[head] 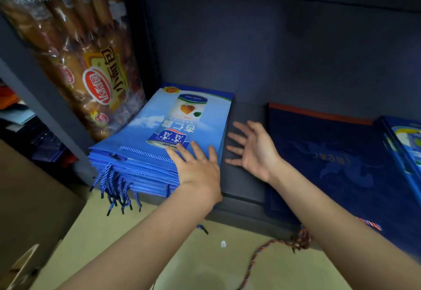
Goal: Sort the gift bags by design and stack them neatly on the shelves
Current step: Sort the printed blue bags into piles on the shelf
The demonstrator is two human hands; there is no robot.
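Observation:
A stack of light blue gift bags [157, 130] printed with a drink can lies flat on the dark shelf [246, 175], blue cord handles hanging over the front edge. My left hand [196, 166] rests flat on the stack's near right corner with straight fingers. Beside the stack's right edge, my right hand [250, 148] is open with spread fingers, just above the bare shelf. A dark navy gift bag [337, 164] with a faint pattern lies flat to the right. Another blue printed bag [405, 143] overlaps it at the far right.
A clear plastic pack of bread rolls [75, 61] leans at the left behind a grey shelf upright [43, 107]. A multicoloured cord [273, 246] trails off the shelf onto the pale floor. A cardboard box [29, 198] stands at lower left.

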